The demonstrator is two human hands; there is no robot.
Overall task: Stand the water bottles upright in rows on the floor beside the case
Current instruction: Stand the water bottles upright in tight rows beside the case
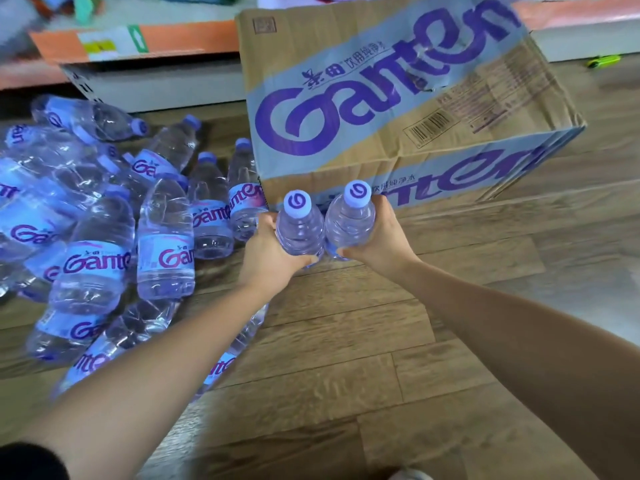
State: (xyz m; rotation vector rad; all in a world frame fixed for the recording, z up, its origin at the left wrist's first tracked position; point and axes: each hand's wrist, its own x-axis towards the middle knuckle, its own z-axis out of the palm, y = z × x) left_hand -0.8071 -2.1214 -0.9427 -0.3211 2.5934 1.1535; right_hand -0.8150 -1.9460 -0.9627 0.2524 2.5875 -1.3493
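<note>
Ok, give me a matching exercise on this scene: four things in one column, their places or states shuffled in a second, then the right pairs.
Things:
1. left hand
2. cardboard case
3. pile of bottles
4. green toy car

Places or states:
A. lying on the floor, left of the case
B. on the floor at the far right
C. gripping one upright bottle
D. printed with purple letters

Pairs: 1-C, 2-D, 3-A, 4-B
</note>
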